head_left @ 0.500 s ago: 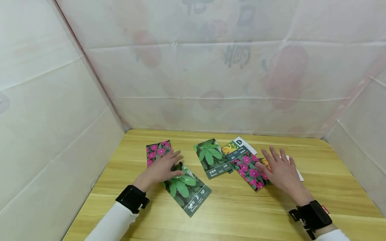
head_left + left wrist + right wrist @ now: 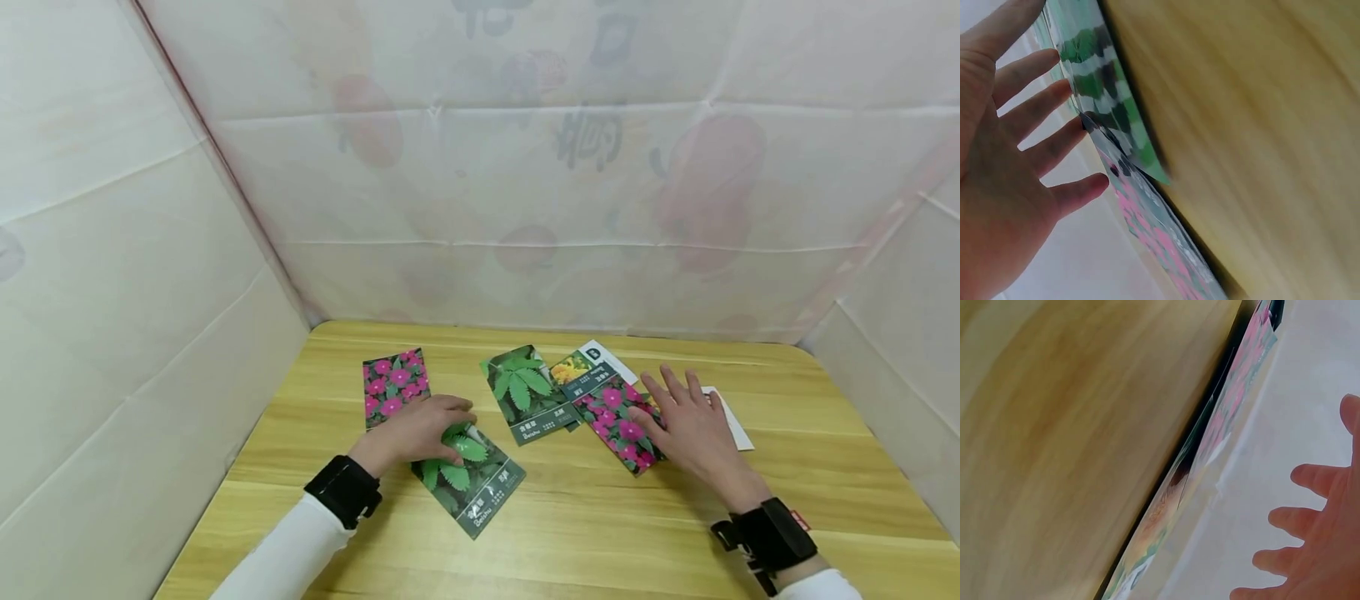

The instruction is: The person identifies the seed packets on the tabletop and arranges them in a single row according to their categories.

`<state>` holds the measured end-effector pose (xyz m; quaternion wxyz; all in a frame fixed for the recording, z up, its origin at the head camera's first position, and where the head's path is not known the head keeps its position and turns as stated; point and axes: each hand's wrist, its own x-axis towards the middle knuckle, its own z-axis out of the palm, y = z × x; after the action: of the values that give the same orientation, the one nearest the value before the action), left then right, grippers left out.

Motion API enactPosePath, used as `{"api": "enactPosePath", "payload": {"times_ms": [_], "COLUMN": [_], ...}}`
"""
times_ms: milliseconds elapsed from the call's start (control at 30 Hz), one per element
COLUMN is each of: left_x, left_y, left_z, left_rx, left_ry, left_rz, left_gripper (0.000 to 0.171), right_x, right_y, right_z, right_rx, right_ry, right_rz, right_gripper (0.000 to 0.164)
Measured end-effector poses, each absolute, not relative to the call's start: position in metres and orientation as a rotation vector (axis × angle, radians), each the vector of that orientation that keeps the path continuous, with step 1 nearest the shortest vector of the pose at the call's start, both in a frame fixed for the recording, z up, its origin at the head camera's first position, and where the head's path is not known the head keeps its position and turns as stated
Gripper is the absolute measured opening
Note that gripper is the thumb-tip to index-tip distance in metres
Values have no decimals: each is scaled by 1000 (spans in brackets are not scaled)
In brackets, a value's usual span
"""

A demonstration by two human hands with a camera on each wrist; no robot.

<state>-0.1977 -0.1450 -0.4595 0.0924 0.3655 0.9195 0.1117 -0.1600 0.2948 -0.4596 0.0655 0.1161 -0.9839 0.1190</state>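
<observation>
Flat seed packets lie on the table. In the head view my left hand [image 2: 420, 429] is over the nearer green-leaf packet [image 2: 480, 492] and covers its upper corner. The left wrist view shows its fingers [image 2: 1041, 112] spread, tips right at the packet's surface, nothing gripped. A pink-flower packet [image 2: 395, 385] lies just beyond that hand, its lower part hidden. My right hand [image 2: 697, 437] hovers with fingers spread over the right-hand group, its thumb overlapping another pink-flower packet [image 2: 618, 421]. A mostly hidden packet with a white edge [image 2: 731, 421] lies beneath that hand.
A second green-leaf packet [image 2: 525, 392] lies mid-table, beside a yellow-flower packet [image 2: 572, 368] partly covered by the pink one. A white piece [image 2: 609, 362] sticks out behind them. Pale cloth [image 2: 480, 192] encloses the back and sides of the wooden table [image 2: 615, 542].
My left hand has moved right, farther over the nearer green-leaf packet, uncovering more of the left pink-flower packet. The right hand has shifted slightly left. The packets lie nearly as before.
</observation>
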Motion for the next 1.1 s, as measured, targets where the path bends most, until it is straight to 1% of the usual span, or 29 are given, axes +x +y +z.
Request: {"api": "enactPosePath", "payload": {"times_ms": [267, 533, 867, 1100], "left_x": [-202, -203, -206, -209], "left_y": [-140, -137, -137, -132], "left_z": [-458, -456, -449, -437], "left_rx": [1168, 1190, 1270, 1245], "left_ry": [2784, 2800, 2708, 2555], "left_rz": [225, 265, 453, 660], "left_gripper": [65, 45, 20, 12], "right_x": [-160, -160, -158, -157], "right_y": [295, 294, 289, 275], "right_z": [-460, -460, -458, -457], "right_rx": [345, 334, 428, 529], "right_ry": [-2959, -2966, -2967, -2939], "right_rz": [349, 354, 382, 437], "right_gripper": [74, 75, 71, 69]}}
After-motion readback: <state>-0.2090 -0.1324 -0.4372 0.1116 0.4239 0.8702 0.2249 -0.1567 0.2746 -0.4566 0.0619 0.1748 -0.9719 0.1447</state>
